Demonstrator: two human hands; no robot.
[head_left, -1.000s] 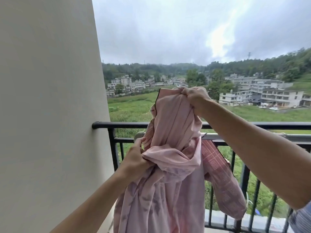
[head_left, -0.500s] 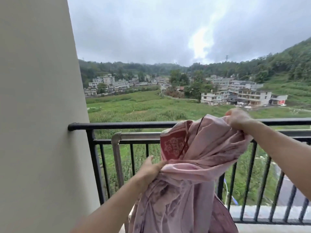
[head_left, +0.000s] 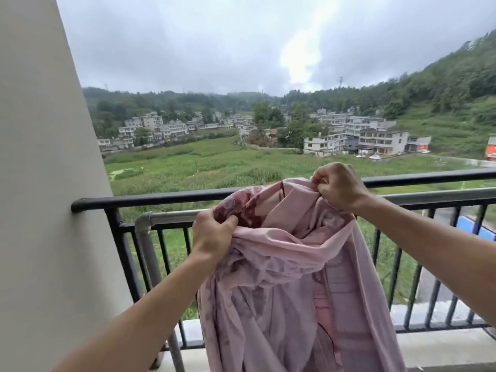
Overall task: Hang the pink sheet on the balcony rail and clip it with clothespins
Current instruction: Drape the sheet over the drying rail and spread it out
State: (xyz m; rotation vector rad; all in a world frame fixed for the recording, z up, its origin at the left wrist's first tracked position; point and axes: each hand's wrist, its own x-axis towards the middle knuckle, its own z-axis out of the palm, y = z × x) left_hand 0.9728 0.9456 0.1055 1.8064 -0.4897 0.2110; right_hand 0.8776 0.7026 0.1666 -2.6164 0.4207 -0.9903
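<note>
Where my two forearms reach in from the bottom corners, the pink sheet [head_left: 295, 277] hangs bunched between them, its long folds dropping out of view at the lower edge. My left hand [head_left: 213, 234] has its grip closed on a gathered fold of the sheet, fingers curled tight over the cloth beside a darker red patterned patch. My right hand [head_left: 338, 187] sits higher and further out, its grip pinched shut on the sheet's top edge, which it holds up level with the black balcony rail [head_left: 150, 200]. The cloth lies in front of that rail; I cannot tell whether it touches it. Just below the black rail runs a grey metal pipe [head_left: 171, 217], bending down at its left end, and the sheet crosses in front of it. The black bars [head_left: 122, 245] stand behind. A pale wall [head_left: 40, 183] fills the left side. Beyond the rail lie green fields [head_left: 201, 167], white buildings [head_left: 375, 138], wooded hills and a grey clouded sky.
</note>
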